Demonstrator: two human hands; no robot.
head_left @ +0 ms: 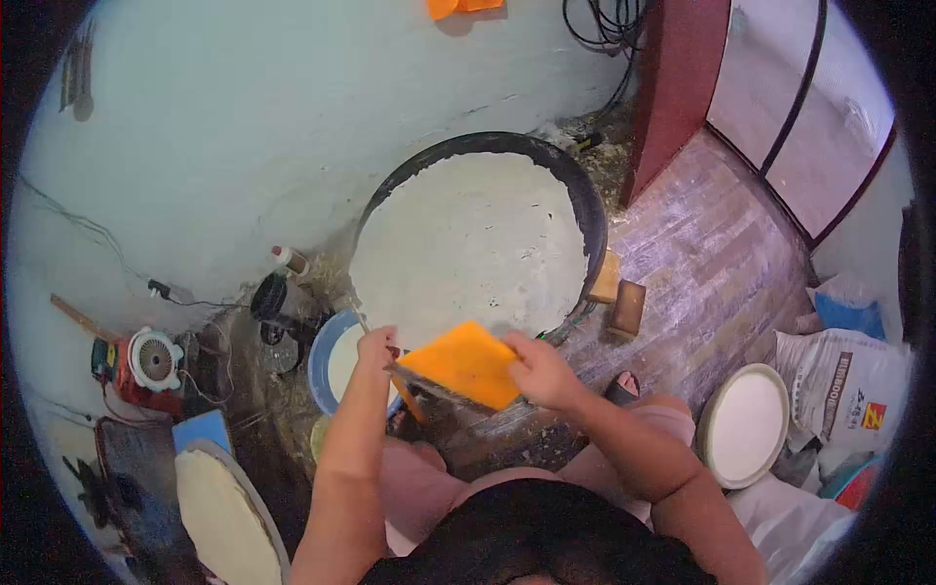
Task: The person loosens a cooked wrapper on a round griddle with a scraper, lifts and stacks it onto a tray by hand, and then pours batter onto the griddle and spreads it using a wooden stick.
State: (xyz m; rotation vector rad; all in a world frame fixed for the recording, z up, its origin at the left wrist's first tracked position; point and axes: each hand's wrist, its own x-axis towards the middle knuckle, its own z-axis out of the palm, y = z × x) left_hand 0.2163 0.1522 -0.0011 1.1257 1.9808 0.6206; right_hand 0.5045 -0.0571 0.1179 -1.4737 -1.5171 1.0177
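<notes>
An orange sheet (470,363) with a dark lower edge is held between my two hands, in front of my body. My left hand (376,349) is closed at the sheet's left corner, around a thin tool whose shape is hard to make out. My right hand (538,369) grips the sheet's right edge. Beyond the sheet lies a large round black pan (597,219) filled with a pale, flat layer (473,244). A blue bucket (316,366) with white contents stands just left of my left hand.
At the left are a red machine with a white round guard (154,359) and a tray of pale material (224,517). Right of my knee sits a bowl of white material (749,426), beside a printed sack (843,385). Wooden blocks (627,310) lie by the pan.
</notes>
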